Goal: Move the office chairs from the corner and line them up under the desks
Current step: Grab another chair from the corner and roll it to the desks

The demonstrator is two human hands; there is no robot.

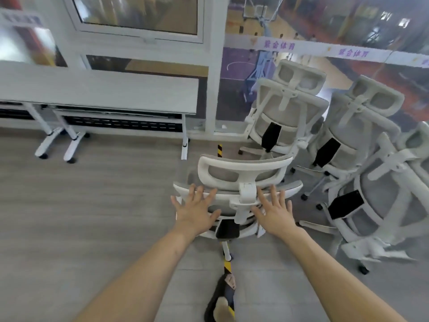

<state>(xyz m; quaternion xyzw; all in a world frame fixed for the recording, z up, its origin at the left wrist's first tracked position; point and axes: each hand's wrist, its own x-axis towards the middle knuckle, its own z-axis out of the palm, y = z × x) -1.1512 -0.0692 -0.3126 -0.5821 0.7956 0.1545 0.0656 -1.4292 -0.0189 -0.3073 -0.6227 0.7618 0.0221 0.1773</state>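
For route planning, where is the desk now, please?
In the head view's upper left, the desk stands beneath the window, left of the clustered chairs.

Single view, head-worn, wide-angle, straight lines bowed at edges. Faces forward, tilted steeply down onto grey wood-look floor [92, 205]. White-framed grey mesh office chair [243, 164] close, just ahead, centre frame. Long white desk [116, 94] farther off, upper left. Glass wall [234, 101] farthest, across top.

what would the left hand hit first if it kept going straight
The top edge of the nearest chair's backrest. The fingertips of the left hand already overlap it here, so they may be touching; depth is unclear.
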